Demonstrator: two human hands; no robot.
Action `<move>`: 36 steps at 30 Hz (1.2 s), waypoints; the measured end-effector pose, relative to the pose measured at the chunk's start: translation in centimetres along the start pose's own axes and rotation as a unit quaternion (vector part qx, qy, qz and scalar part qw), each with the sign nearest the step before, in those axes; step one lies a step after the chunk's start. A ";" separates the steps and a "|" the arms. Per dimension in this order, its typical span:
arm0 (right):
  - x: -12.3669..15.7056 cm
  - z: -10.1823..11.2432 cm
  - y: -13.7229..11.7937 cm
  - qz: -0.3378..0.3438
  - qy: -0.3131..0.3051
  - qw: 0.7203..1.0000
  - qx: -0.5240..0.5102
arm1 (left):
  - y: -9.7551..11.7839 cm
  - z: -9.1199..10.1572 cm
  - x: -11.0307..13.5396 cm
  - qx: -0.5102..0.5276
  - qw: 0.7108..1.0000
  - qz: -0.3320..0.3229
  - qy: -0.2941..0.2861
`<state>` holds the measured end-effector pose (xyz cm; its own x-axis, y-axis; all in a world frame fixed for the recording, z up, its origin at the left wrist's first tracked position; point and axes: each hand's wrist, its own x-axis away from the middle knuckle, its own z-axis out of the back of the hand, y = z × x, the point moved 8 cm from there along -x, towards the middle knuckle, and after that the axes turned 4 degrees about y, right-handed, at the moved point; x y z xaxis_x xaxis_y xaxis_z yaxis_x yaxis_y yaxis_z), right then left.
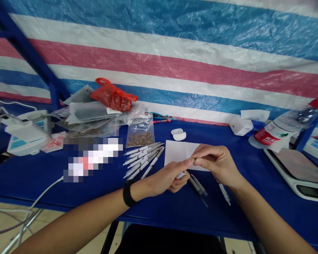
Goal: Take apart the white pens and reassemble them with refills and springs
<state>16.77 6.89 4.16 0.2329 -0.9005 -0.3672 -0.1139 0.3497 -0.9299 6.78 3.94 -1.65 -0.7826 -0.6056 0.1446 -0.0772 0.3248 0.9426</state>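
My left hand (177, 178) is closed around a white pen barrel (180, 175), mostly hidden by the fingers. The thumb and forefinger of my right hand (219, 164) pinch a tiny metallic piece (197, 158) against my left fingertips; its kind is too small to make out. Both hands meet over the front edge of a white sheet of paper (175, 151). Just below them lie grey pen parts (198, 185), and a clear-ended pen piece (224, 194) rests under my right wrist. Several white pens (143, 160) are fanned out to the left.
Behind the pens stands a clear bag of small brownish pieces (140, 138). A white earbud case (178, 134) is behind the paper. Plastic bags with a red bag (112, 97) pile up back left. At right are a bottle (275, 132) and a scale (299, 169).
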 end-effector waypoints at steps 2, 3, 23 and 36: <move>0.0 -0.2 -0.3 0.004 -0.003 1.000 0.024 | -0.1 -0.1 0.0 -0.014 1.000 0.011 -0.005; 0.0 -0.2 -0.4 0.002 -0.003 1.000 0.030 | -0.1 -0.1 0.1 -0.024 1.000 0.017 -0.005; 0.4 -0.6 -1.5 0.021 0.013 0.998 0.056 | 0.1 0.7 -0.1 -0.023 0.999 0.007 0.032; 0.2 0.2 -1.4 -0.017 -0.041 0.992 0.121 | 0.0 1.1 -0.3 -0.015 0.999 -0.011 0.044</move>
<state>17.16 6.29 5.41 0.3116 -0.8921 -0.3273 0.1288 0.3809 -0.9156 6.33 4.97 -2.00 -0.7228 -0.6749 0.1487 -0.0747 0.2902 0.9540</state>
